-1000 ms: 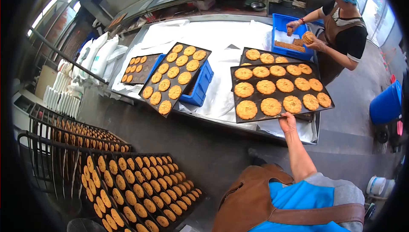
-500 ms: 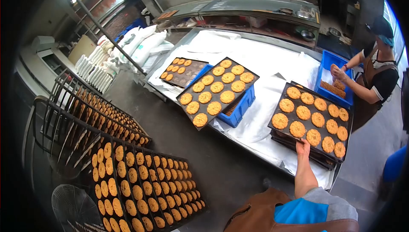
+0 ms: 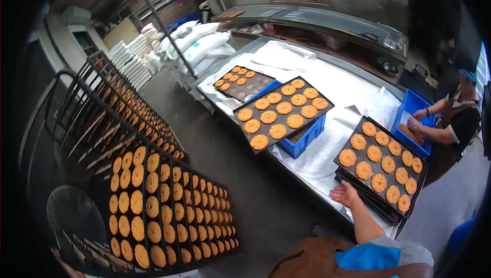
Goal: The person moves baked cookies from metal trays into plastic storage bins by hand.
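My right hand [image 3: 345,194] is off the trays, its fingers spread and nothing in them. It is just left of the near corner of a stack of dark trays; the top tray [image 3: 381,166] bears rows of round golden cookies. Another cookie tray [image 3: 284,112] rests tilted across a blue crate [image 3: 305,142] on the white-covered table [image 3: 332,89]. Behind it lies a partly filled tray [image 3: 245,90]. A skin-coloured sliver [image 3: 67,266] at the dark lower left edge may be my left hand or arm; its fingers cannot be made out.
A rack [image 3: 171,211] of cookie trays stands at the lower left, with a second rack [image 3: 135,112] behind. A round fan guard [image 3: 74,214] is beside them. At the right, a co-worker [image 3: 452,124] has both hands in a blue crate [image 3: 428,147]. White sacks [image 3: 204,45] lie behind.
My right hand has let go of the top tray's edge and moved left, its fingers now open. The view has shifted. The co-worker's hands have moved down into the crate.
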Action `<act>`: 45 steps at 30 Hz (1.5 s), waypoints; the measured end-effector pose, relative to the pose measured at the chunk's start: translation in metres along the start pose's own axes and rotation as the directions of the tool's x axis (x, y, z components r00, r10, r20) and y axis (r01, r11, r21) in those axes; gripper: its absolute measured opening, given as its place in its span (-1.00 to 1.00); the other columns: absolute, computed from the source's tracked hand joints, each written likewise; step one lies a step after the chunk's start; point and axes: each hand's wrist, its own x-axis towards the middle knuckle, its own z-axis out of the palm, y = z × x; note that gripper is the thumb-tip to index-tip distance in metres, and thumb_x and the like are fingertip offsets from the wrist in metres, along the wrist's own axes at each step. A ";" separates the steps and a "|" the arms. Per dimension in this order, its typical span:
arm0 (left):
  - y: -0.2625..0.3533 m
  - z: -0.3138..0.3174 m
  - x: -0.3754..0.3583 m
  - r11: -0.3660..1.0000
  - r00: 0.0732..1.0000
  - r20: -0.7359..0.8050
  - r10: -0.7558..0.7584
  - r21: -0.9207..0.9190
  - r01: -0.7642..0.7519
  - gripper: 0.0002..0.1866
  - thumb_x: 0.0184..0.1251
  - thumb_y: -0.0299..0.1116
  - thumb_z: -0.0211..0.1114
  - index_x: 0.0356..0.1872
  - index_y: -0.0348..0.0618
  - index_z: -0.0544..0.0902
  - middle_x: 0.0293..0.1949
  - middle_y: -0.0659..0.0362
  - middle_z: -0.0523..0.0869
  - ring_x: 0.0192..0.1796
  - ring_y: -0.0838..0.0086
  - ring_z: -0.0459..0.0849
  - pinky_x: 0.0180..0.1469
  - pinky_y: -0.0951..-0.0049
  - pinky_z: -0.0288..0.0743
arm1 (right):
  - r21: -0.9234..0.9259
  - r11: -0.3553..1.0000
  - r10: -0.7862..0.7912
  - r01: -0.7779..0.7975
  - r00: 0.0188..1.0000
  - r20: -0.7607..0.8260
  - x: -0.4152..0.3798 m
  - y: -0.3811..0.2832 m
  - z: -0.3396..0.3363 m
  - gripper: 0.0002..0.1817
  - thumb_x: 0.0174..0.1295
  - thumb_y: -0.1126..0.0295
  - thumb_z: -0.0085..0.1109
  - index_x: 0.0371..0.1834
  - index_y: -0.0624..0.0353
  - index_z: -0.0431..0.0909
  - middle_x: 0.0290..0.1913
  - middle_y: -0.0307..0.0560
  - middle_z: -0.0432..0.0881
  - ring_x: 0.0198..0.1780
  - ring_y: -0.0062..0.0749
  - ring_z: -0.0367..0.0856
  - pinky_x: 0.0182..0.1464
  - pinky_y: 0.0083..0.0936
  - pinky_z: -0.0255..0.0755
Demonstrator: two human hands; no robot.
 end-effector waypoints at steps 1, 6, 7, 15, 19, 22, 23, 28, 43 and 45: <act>-0.018 -0.009 0.014 0.997 0.997 -0.009 -0.079 -0.007 0.079 -0.39 0.44 -0.10 0.32 0.24 -0.48 0.52 0.13 -0.12 0.64 0.10 0.18 0.63 0.19 0.21 0.54 | -0.098 0.995 0.011 -0.001 0.995 0.095 -0.003 0.011 0.034 -0.35 0.47 -0.01 -0.01 0.23 0.48 0.37 0.16 0.44 0.58 0.14 0.32 0.64 0.15 0.08 0.59; -0.065 -0.049 0.051 0.988 0.984 0.147 -0.099 -0.107 0.115 -0.44 0.47 -0.07 0.30 0.28 -0.33 0.57 0.20 -0.05 0.65 0.16 0.28 0.67 0.25 0.30 0.53 | -0.467 0.877 0.098 0.114 0.909 0.406 -0.049 0.080 0.278 -0.45 0.44 0.09 0.11 0.22 0.42 0.47 0.13 0.23 0.67 0.06 -0.05 0.70 0.14 -0.19 0.59; -0.063 -0.047 0.046 0.982 0.982 0.171 -0.077 -0.157 0.104 -0.47 0.47 -0.10 0.31 0.25 -0.33 0.60 0.17 -0.05 0.66 0.12 0.31 0.69 0.22 0.32 0.56 | -0.475 0.870 0.141 0.133 0.856 0.497 -0.072 0.096 0.330 -0.45 0.44 0.09 0.12 0.22 0.40 0.47 0.11 0.20 0.68 0.04 -0.08 0.71 0.12 -0.19 0.60; -0.018 -0.010 0.001 0.953 0.994 0.102 0.040 -0.301 -0.008 -0.73 0.38 -0.30 0.44 -0.05 -0.24 0.64 -0.32 0.26 0.66 -0.29 0.63 0.64 -0.21 0.61 0.57 | -0.502 0.861 0.364 0.080 0.592 0.719 -0.192 0.248 0.603 -0.44 0.48 0.10 0.11 0.26 0.40 0.33 0.07 0.18 0.57 -0.06 -0.16 0.64 0.12 -0.32 0.53; -0.004 -0.002 -0.013 0.945 0.991 0.099 0.089 -0.322 -0.053 -0.73 0.37 -0.31 0.45 -0.05 -0.21 0.62 -0.37 0.29 0.64 -0.37 0.61 0.64 -0.27 0.59 0.59 | -0.484 0.851 0.515 -0.206 0.508 0.690 -0.172 0.316 0.672 -0.32 0.33 0.23 0.17 0.43 0.35 0.21 0.17 0.22 0.51 0.04 0.05 0.57 0.22 -0.14 0.43; -0.010 -0.007 -0.008 0.959 0.986 0.128 0.104 -0.276 -0.065 -0.80 0.38 -0.30 0.44 -0.19 -0.22 0.67 -0.39 0.34 0.59 -0.31 0.68 0.54 0.12 0.52 0.46 | -0.384 0.864 0.503 -0.325 0.509 0.699 -0.198 0.331 0.689 -0.52 0.17 0.45 0.05 0.20 0.33 0.35 0.08 0.21 0.55 0.15 0.13 0.55 0.35 0.04 0.37; -0.010 -0.007 -0.009 0.960 0.986 0.133 0.098 -0.273 -0.058 -0.80 0.38 -0.30 0.44 -0.19 -0.22 0.67 -0.39 0.34 0.59 -0.31 0.68 0.54 0.12 0.52 0.46 | -0.359 0.851 0.509 -0.384 0.430 0.746 -0.180 0.343 0.694 -0.54 0.12 0.50 0.01 0.14 0.38 0.36 0.08 0.25 0.54 0.16 0.15 0.55 0.35 0.06 0.38; -0.014 -0.007 -0.006 0.961 0.977 0.110 0.182 -0.228 -0.154 -0.69 0.35 -0.22 0.48 -0.17 -0.28 0.67 -0.38 0.25 0.65 -0.27 0.60 0.65 0.06 0.59 0.51 | -0.306 0.831 0.478 -0.464 0.317 0.819 -0.148 0.355 0.703 -0.61 -0.05 0.64 -0.08 -0.06 0.46 0.40 -0.01 0.27 0.53 0.08 0.20 0.56 0.31 0.08 0.46; -0.223 -0.046 0.168 0.991 0.988 0.092 0.123 -0.060 -0.117 -0.30 0.36 -0.07 0.42 0.17 -0.63 0.50 0.03 -0.22 0.66 -0.06 0.13 0.66 0.05 0.14 0.62 | -0.163 0.982 0.167 -0.093 0.832 0.530 -0.162 0.356 0.703 -0.72 -0.38 0.85 -0.02 -0.68 0.18 0.28 -0.41 0.00 0.34 -0.42 -0.08 0.41 -0.42 -0.18 0.44; -0.300 -0.045 0.214 0.977 0.979 0.084 0.186 -0.119 -0.176 -0.38 0.32 -0.12 0.48 0.15 -0.50 0.56 -0.01 -0.17 0.71 -0.06 0.20 0.65 0.10 0.17 0.58 | -0.156 0.987 0.115 -0.041 0.858 0.500 -0.182 0.360 0.701 -0.70 -0.39 0.82 -0.01 -0.78 0.12 0.23 -0.52 -0.09 0.29 -0.47 -0.25 0.39 -0.45 -0.34 0.28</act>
